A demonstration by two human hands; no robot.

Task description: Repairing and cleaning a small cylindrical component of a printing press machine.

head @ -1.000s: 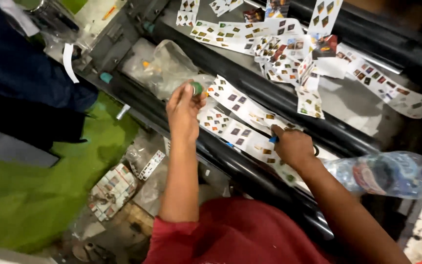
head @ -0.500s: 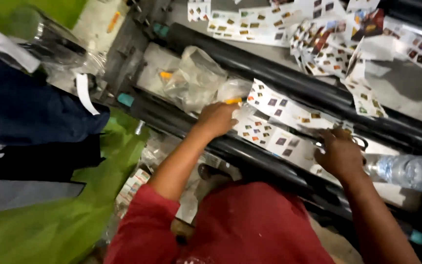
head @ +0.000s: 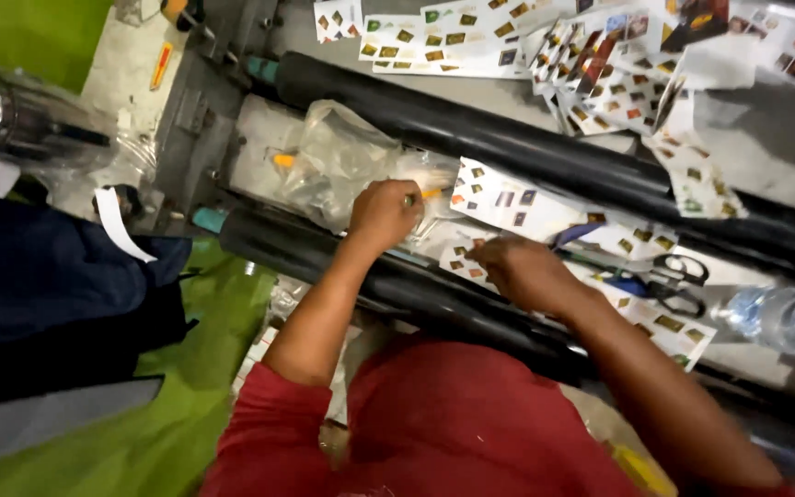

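Printed label sheet [head: 508, 198], white with small coloured squares, lies flat between two black rollers [head: 508, 138], partly over the nearer one. Right hand [head: 522, 273] rests on its near edge, fingers curled down onto the paper; whether it pinches the sheet cannot be told. Left hand [head: 384, 213] is closed around a small orange-tipped object at the sheet's left end, beside a crumpled clear plastic bag [head: 342, 161]. Judged: handling under way, this sheet not yet lifted. More printed strips [head: 600, 83] lie heaped beyond the far roller. Scissors [head: 669, 276] lie to the right, untouched; a water bottle [head: 784, 317] sits further right.
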